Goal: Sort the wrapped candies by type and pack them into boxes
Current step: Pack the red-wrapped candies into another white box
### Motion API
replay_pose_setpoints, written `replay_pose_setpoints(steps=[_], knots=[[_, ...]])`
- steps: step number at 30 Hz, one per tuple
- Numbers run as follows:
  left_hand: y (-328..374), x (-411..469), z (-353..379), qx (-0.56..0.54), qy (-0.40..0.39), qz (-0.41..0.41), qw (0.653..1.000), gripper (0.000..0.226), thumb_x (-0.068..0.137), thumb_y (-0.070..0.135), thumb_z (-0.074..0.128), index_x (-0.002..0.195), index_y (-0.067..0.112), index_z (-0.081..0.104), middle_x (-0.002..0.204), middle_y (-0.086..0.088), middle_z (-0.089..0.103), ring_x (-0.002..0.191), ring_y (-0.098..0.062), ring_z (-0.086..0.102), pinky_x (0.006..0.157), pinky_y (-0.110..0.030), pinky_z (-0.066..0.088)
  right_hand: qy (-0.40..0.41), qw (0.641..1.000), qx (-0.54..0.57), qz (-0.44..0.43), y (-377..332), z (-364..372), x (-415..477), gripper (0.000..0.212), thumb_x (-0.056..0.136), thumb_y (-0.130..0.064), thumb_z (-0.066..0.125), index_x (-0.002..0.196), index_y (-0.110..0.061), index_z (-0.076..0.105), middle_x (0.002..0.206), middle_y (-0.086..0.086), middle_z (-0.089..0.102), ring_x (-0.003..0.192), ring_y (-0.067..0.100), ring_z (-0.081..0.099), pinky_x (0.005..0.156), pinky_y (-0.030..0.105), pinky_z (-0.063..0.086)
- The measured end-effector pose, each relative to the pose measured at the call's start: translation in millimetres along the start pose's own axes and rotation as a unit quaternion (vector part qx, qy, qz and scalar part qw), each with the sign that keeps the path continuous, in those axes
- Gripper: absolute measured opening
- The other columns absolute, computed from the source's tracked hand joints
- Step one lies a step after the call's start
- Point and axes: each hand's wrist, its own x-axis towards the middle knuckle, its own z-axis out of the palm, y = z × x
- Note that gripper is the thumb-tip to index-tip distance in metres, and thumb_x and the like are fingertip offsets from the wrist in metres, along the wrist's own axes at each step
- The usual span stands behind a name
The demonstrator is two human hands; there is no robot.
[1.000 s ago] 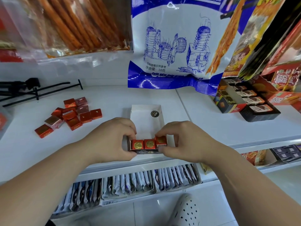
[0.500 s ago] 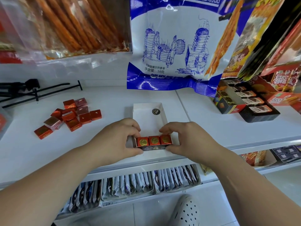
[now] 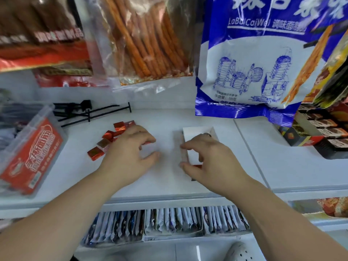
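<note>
Left hand [image 3: 130,157] sits palm-down over the white desk [image 3: 165,181], fingers spread & curled, its grip empty; fingertips at the edge of the loose pile of red wrapped candies [image 3: 105,142]. One red candy [image 3: 95,153] lies a bit apart at the near left of the pile, others partly hidden behind the hand.

Right hand [image 3: 209,159] hovers over the white box [image 3: 197,132], which lies on the desk just right of centre. Thumb and fingers curl toward the box's left wall, grip loosely spread, can't tell if it touches the card. A bit of red candy [image 3: 197,166] shows under the palm at the box's near end; rest of the box contents hidden by the hand.

Clear plastic case w/ red label [image 3: 32,157] sits tilted at far left. Black tripod [image 3: 84,112] lies at the back of the desk. Blue-white snack bag [image 3: 250,63] hangs above the box. Frame is motion-blurred
</note>
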Motion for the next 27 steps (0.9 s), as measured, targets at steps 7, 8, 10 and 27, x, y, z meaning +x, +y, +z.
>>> replay_pose_setpoints(steps=[7, 8, 10, 27], knots=[[-59.4, -18.0, -58.3, 0.129, 0.021, -0.174, 0.976, 0.032, 0.073, 0.024, 0.076, 0.104, 0.024, 0.064, 0.103, 0.000, 0.055, 0.090, -0.024, 0.060, 0.076, -0.034, 0.048, -0.102, 0.992, -0.063, -0.030, -44.4, 45.9, 28.2, 0.062, 0.083, -0.047, 0.064, 0.140, -0.023, 0.051, 0.138, -0.001, 0.052, 0.122, 0.025, 0.049, 0.103, 0.041, 0.043], [-64.2, -20.1, -62.4, 0.130, 0.007, -0.203, 0.971, 0.038, 0.073, 0.026, 0.076, 0.108, 0.023, 0.062, 0.106, -0.002, 0.055, 0.093, -0.025, 0.060, 0.077, -0.035, 0.049, -0.104, 0.992, -0.071, -0.025, -47.2, 50.9, 31.4, 0.066, 0.084, -0.048, 0.062, 0.143, -0.023, 0.047, 0.143, -0.001, 0.049, 0.127, 0.026, 0.046, 0.106, 0.041, 0.040], [-70.9, -24.5, -67.1, 0.124, -0.029, -0.246, 0.961, 0.055, 0.071, 0.027, 0.077, 0.122, 0.022, 0.056, 0.115, -0.004, 0.055, 0.098, -0.026, 0.059, 0.083, -0.036, 0.049, -0.115, 0.990, -0.080, -0.005, -51.8, 59.7, 38.1, 0.074, 0.087, -0.050, 0.059, 0.151, -0.022, 0.034, 0.154, 0.001, 0.036, 0.137, 0.027, 0.036, 0.113, 0.042, 0.032], [-57.3, -35.3, -72.6, 0.069, -0.130, -0.253, 0.956, 0.042, 0.060, 0.055, 0.085, 0.080, 0.027, 0.062, 0.079, 0.009, 0.064, 0.075, -0.012, 0.060, 0.070, -0.033, 0.055, -0.095, 0.990, -0.100, 0.002, -60.0, 83.6, 45.2, 0.058, 0.095, -0.042, 0.051, 0.148, -0.024, 0.038, 0.143, -0.004, 0.038, 0.124, 0.024, 0.040, 0.103, 0.039, 0.036]])
